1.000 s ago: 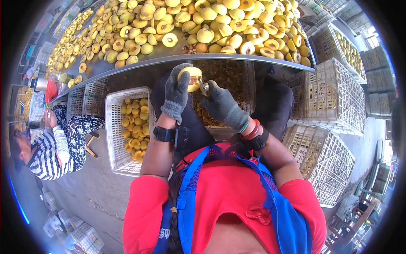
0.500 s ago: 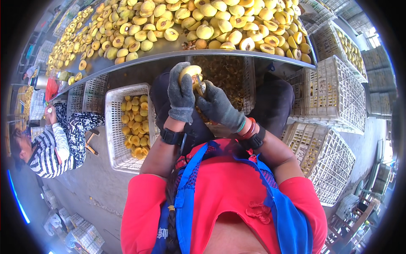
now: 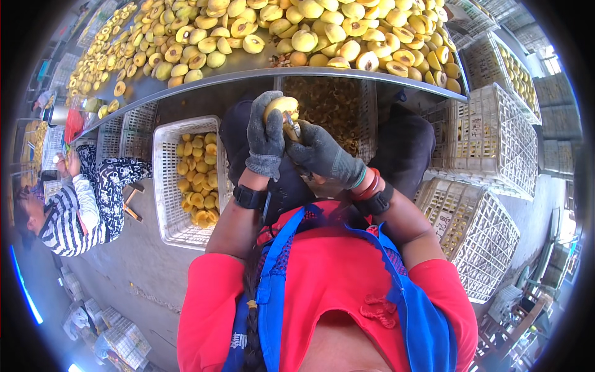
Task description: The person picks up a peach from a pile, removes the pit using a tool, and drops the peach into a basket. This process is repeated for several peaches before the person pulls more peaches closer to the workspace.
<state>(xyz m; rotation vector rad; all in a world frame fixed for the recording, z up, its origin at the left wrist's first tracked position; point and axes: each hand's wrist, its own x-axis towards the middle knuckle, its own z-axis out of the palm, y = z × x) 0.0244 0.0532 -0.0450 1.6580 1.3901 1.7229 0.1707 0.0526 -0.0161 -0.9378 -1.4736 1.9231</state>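
In my left hand (image 3: 266,133), which wears a grey knit glove, is a yellow peach half (image 3: 282,106), its reddish cut face turned toward my other hand. My right hand (image 3: 319,154), gloved alike, is closed round a small pitting knife (image 3: 293,128) with a pale handle. Its metal tip meets the cut face; how deep it sits is hidden. Both hands are above my lap, just below the edge of a metal table (image 3: 248,84) heaped with peach halves (image 3: 304,41). Under the table, past my hands, a crate (image 3: 368,111) contains brown scraps.
Left of my knees stands a white plastic crate (image 3: 167,204) partly filled with peach halves. Stacked white crates (image 3: 489,133) rise on the right, with another crate (image 3: 477,235) nearer. A person in striped sleeves (image 3: 71,220) sits at the far left beside a wooden stool (image 3: 132,203).
The knife has turned a little and its tip has shifted across the peach half's cut face. Both hands stay nearly in place. The person at left has raised their hands slightly.
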